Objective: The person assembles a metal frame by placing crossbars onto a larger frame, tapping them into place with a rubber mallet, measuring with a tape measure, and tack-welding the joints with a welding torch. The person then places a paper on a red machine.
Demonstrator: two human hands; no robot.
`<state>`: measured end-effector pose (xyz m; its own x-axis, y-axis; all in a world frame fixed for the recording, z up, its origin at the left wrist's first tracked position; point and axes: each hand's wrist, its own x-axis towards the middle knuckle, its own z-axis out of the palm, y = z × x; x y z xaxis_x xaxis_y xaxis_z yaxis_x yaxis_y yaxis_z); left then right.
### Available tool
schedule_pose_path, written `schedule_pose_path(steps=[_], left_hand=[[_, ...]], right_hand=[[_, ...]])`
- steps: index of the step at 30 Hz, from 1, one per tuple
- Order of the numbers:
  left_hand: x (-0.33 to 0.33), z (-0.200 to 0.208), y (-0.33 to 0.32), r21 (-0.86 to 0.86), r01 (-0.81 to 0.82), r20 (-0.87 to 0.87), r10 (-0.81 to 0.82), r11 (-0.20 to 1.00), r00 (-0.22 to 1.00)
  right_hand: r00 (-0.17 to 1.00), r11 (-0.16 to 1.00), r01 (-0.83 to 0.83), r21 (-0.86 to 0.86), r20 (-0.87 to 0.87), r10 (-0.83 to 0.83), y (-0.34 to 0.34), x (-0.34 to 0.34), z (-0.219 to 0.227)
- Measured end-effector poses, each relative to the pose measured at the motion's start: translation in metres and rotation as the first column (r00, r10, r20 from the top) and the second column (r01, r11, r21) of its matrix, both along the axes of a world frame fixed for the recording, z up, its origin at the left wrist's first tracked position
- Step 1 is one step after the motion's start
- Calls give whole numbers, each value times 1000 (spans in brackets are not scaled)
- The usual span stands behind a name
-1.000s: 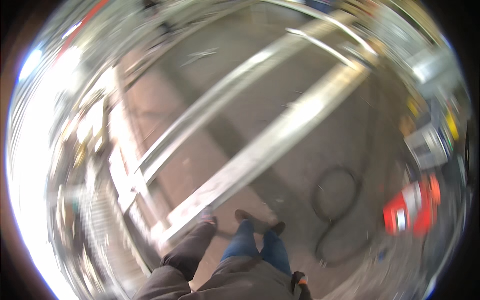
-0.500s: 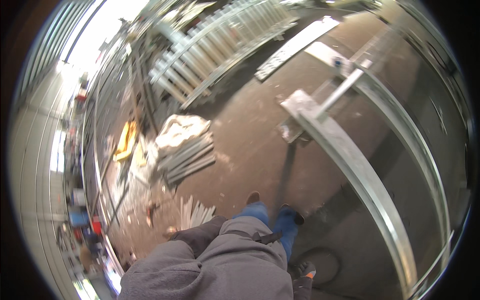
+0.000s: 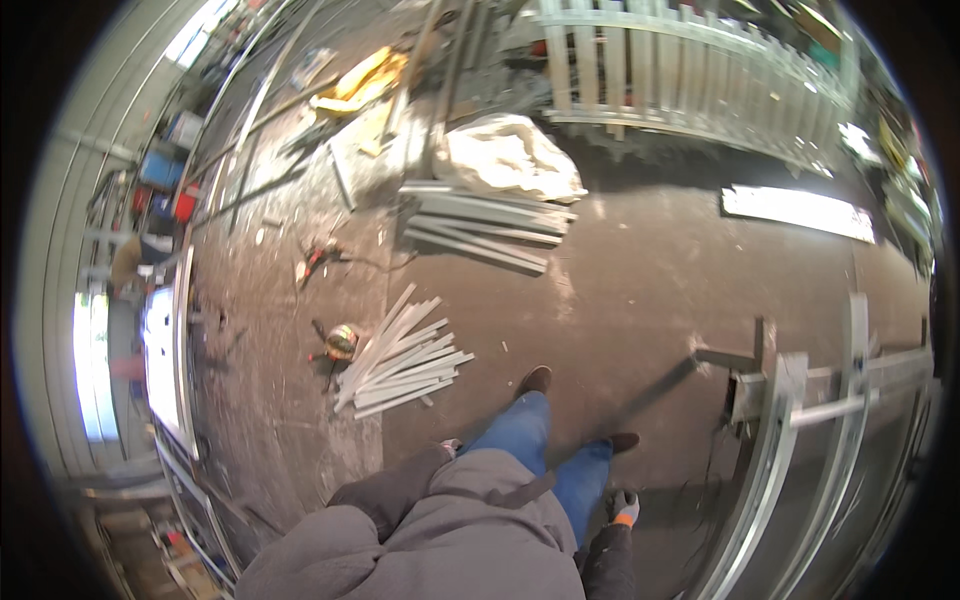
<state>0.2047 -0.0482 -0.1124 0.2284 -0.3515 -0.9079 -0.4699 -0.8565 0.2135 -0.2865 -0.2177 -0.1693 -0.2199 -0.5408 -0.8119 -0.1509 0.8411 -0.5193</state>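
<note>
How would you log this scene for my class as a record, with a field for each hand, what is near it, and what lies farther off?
Left hand: partly hidden; whether it grips anything cannot be told
Near left hand: loose fan of short grey strips on the brown floor
Right hand: beside the right leg, with orange at the wrist; grip unclear
To its right: long metal beams
Farther off: stack of longer grey bars, pale crumpled sack beside it
Background: rail-like metal frame with many upright bars

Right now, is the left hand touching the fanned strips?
Apart: the head view shows floor between the left hand and the fanned strips.
</note>
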Motion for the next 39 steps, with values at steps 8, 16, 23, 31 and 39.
schedule_pose_path(steps=[8, 16, 23, 31, 39], left_hand=[[14, 0, 73, -400, -712, 0, 777, 577, 630], [27, -70, -36, -320, -395, 476, 507, 861, 719], [41, -154, -93, -241, -713, 408, 735, 659, 541], [38, -115, -121, -320, -731, 256, 798, 602, 545], [28, 2, -222, -378, -799, -456, 657, 468, 600]], right_hand=[[336, 369, -929, 35, -341, 878, -220, 306, -68], [-152, -11, -969, 246, -566, 810, -360, 614, -360], [-414, -255, -908, 334, -614, 672, -387, 739, -540], [-130, -115, -983, -141, 105, 986, -247, 615, -338], [311, 351, -927, -134, 251, 917, -221, 352, 79]])
